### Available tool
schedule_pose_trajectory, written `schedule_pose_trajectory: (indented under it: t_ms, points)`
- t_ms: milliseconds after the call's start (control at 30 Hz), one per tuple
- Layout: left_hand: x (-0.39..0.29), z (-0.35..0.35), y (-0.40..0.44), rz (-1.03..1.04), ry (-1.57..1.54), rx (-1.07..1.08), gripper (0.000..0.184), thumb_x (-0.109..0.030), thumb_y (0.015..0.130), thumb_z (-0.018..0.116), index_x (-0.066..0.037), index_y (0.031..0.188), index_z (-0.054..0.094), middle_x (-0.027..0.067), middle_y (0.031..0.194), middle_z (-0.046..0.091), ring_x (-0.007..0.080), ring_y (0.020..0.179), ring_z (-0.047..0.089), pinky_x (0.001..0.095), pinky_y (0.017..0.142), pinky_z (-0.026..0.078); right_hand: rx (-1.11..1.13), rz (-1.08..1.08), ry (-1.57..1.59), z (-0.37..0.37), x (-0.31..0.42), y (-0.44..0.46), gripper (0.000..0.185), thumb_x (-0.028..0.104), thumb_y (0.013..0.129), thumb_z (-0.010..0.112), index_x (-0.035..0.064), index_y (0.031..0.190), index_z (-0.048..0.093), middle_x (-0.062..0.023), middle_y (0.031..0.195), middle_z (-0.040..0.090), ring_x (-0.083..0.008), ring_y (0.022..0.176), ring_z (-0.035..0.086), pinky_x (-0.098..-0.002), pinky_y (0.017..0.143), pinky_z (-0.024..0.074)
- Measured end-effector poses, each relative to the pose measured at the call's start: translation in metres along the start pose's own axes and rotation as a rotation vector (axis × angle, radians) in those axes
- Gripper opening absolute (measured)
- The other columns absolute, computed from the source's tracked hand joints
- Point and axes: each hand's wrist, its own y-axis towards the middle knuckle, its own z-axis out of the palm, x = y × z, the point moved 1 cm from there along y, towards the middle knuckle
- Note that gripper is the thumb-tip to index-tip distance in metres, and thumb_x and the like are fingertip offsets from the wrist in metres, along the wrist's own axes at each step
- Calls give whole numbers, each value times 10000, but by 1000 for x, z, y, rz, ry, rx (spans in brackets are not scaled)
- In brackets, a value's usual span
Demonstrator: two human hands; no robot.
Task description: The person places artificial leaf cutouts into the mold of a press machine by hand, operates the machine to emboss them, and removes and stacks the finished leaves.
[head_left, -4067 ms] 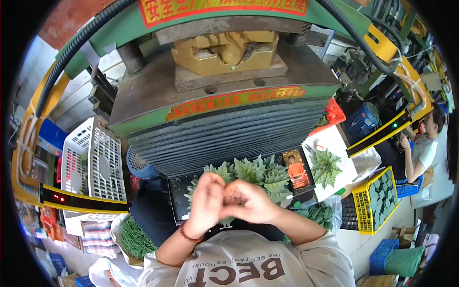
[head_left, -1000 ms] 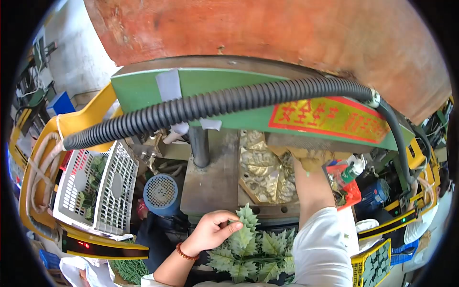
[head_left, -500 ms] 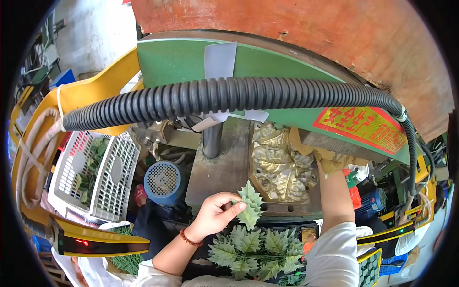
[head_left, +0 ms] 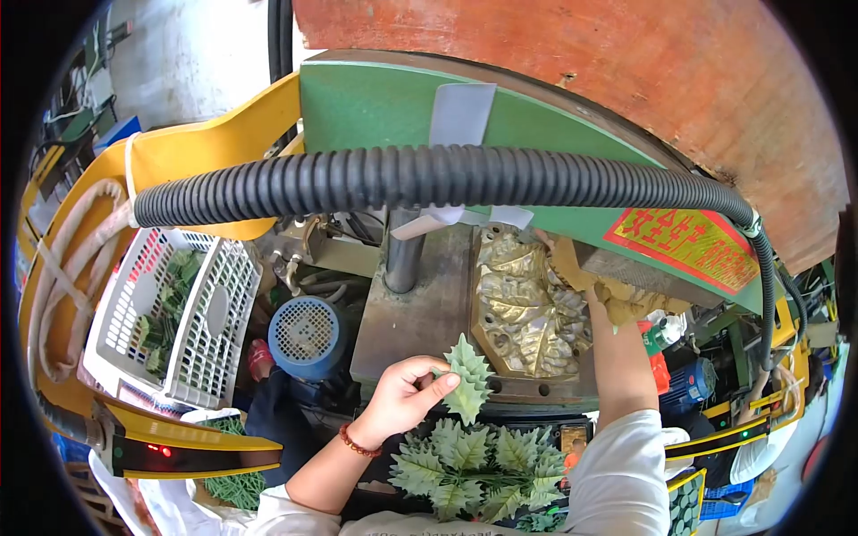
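My left hand (head_left: 413,393), with a beaded bracelet at the wrist, pinches a pale green serrated leaf (head_left: 468,380) in front of the press bed. My right arm reaches into the press, to the right of the gold leaf-shaped mould (head_left: 529,308). My right hand (head_left: 559,252) is mostly hidden behind the gold upper die (head_left: 630,302); its fingers cannot be made out. Below my left hand lies a pile of green leaves (head_left: 478,469).
A thick black corrugated hose (head_left: 429,176) crosses before the green press frame (head_left: 366,107). White baskets (head_left: 207,313) and a blue motor (head_left: 306,338) stand left. Yellow arms with light bars (head_left: 192,454) flank the press. A person in white (head_left: 760,456) is far right.
My hands have parted since the earliest frame; the left now holds a leaf, the right arm reaches into the press. Over the last half second the view has shifted slightly; both hands stay nearly still.
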Motion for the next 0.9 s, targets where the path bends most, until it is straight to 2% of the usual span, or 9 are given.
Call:
schedule_pose_trajectory:
  t_ms: [133, 167, 233, 333, 400, 467, 567, 733, 900]
  points:
    - [-7, 1, 5, 34, 2, -28, 79, -82, 867, 664, -11, 886, 635, -31, 675, 532, 49, 524, 366, 186, 497, 326, 189, -78, 249, 30, 56, -44, 476, 474, 933, 476, 87, 1205, 525, -68, 1167, 555, -198, 963, 546, -344, 843, 434]
    - [-10, 2, 9, 55, 2, -13, 77, -79, 866, 663, -10, 887, 635, -29, 684, 538, 50, 526, 368, 186, 498, 327, 266, -215, 348, 44, 86, -65, 352, 353, 948, 511, 23, 1055, 564, -25, 938, 574, -129, 817, 538, -277, 741, 428]
    - [-12, 7, 14, 99, 3, 31, 75, -73, 866, 661, -7, 890, 635, -26, 702, 550, 52, 530, 371, 187, 501, 330, 546, 7, 138, 57, 99, -100, 256, 314, 960, 485, 81, 1038, 558, -52, 979, 563, -148, 860, 532, -265, 795, 410]
    - [-1, 14, 9, 67, -29, 0, 77, -69, 865, 659, -4, 900, 635, -24, 715, 556, 53, 535, 374, 188, 500, 332, 388, -68, 69, 35, 80, -68, 185, 254, 956, 469, 91, 992, 550, -44, 981, 558, -154, 852, 532, -292, 767, 444]
    - [3, 16, 5, 51, -46, -45, 81, -65, 864, 658, -2, 911, 635, -22, 728, 563, 53, 539, 378, 189, 500, 333, 62, -190, 249, 27, 3, -13, 42, 51, 825, 555, 67, 862, 549, -8, 785, 523, -167, 721, 472, -301, 659, 381]
    - [1, 16, -2, 44, -30, -42, 72, -56, 869, 651, -3, 913, 634, -20, 737, 562, 54, 556, 386, 185, 515, 338, 184, -424, -512, 32, -46, 38, 70, 36, 760, 566, 49, 829, 566, -33, 792, 527, -210, 737, 483, -315, 674, 374]
    - [-3, 7, -11, -8, 9, -31, 46, -31, 882, 630, -7, 921, 630, -14, 766, 559, 56, 606, 411, 172, 559, 352, 311, -371, -786, 55, -66, 69, 47, 40, 732, 569, 45, 775, 588, -60, 837, 588, -233, 767, 503, -323, 709, 392]
    - [-1, -19, -25, -35, 23, -86, 83, -75, 877, 650, -19, 938, 645, -31, 719, 540, 46, 557, 383, 181, 506, 335, -333, -540, -492, 49, -61, 32, 100, 50, 694, 591, 48, 782, 638, -65, 938, 634, -250, 840, 541, -328, 782, 413]
    - [-1, -7, -24, -103, 28, -34, 72, -83, 882, 649, -30, 931, 649, -42, 694, 514, 40, 553, 375, 176, 502, 327, 178, -539, -463, 34, -55, 29, 152, 82, 734, 618, 58, 871, 679, -45, 1051, 640, -257, 951, 555, -343, 867, 409]
